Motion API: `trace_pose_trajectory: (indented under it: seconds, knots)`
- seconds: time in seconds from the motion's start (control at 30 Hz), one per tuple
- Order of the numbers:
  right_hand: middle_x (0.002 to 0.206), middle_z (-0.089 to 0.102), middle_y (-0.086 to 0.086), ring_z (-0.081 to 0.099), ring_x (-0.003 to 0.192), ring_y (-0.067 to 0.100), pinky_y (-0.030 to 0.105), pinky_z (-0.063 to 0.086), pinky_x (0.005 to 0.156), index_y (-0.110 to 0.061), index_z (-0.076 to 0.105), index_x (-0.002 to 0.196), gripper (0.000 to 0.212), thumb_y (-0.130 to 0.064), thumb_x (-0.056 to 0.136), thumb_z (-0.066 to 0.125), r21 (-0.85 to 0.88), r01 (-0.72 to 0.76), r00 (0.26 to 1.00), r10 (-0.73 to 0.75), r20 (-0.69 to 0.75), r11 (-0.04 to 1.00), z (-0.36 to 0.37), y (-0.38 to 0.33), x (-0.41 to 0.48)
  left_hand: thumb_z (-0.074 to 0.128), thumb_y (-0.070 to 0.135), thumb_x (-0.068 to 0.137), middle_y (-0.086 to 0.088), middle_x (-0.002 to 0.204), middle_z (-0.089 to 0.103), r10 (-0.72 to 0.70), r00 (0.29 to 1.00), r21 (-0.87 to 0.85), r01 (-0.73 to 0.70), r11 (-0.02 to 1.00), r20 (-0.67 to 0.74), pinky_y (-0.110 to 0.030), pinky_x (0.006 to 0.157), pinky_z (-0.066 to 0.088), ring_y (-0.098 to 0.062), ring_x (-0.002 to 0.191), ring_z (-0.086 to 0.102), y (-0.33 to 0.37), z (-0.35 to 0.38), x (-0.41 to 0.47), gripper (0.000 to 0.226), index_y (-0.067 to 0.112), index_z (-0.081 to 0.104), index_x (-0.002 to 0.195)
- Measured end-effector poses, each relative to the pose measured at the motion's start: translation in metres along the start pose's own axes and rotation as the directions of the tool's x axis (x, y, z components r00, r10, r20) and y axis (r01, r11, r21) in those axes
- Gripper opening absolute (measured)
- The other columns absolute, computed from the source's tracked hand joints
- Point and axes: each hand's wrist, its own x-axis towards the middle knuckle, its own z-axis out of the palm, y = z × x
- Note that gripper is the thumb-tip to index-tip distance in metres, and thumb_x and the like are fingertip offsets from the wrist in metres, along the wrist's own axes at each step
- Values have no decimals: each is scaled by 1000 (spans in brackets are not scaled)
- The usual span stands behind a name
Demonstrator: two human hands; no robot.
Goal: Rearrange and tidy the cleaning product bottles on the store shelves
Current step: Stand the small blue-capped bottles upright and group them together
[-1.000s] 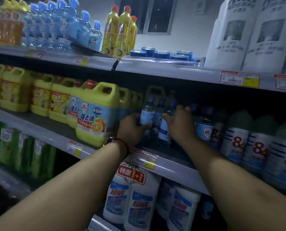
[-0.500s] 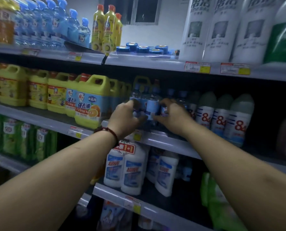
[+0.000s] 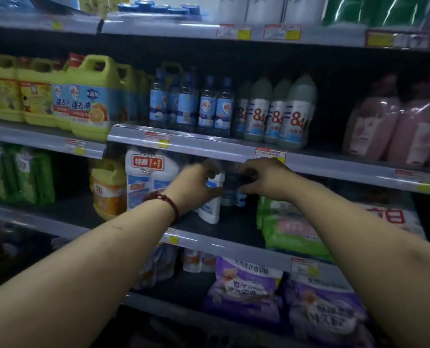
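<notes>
Head view: dim aisle, grey metal shelves with price tags on the front lips. I reach into the third shelf in view, hands close together but not touching. My left hand grips a white bottle standing near the shelf front. My right hand curls round the top of a dark bottle just beside it. A twin pack stands to the left, a green pouch to the right.

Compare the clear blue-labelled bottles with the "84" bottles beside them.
The clear blue-labelled bottles are slim and see-through; the "84" bottles are wider and opaque white. The clear blue-labelled bottles have small blue caps; the "84" bottles have tall greyish tapered tops. Both stand upright on the same shelf.
</notes>
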Motion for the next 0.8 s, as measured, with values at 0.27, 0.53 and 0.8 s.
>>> trace_pose_trajectory:
  seconds: [0.27, 0.53, 0.8]
  knots:
    - [132, 63, 12, 57, 122, 27, 26, 41, 92, -5, 60, 134, 52, -20, 87, 77, 123, -119, 986, 132, -105, 985, 51, 76, 21, 70, 37, 83, -13, 101, 74, -92, 990, -12, 94, 995, 110, -27, 75, 42, -33, 101, 68, -5, 109, 37, 39, 5, 68, 106]
    - [67, 53, -1, 50, 66, 18, 33, 40, 61, -19, 55, 68, 25, -12, 92, 60, 786, -349, 876, 475, 80, 511, 136, 122, 94, 45, 20, 107, -5, 97, 59, -414, 903, -422, 421, 803, 114, -21, 65, 36, -26, 97, 59, -39, 209, 74, 22, 4, 59, 113]
    - [109, 62, 4, 61, 96, 29, 49, 51, 98, -23, 61, 113, 80, -84, 68, 36, 958, -287, 724, 649, 232, -22, 191, 148, 162, 38, 77, 89, 2, 132, 68, -523, 809, -863, 444, 243, 269, -41, 119, 37, -17, 126, 61, -59, 252, 108, 78, 21, 64, 135]
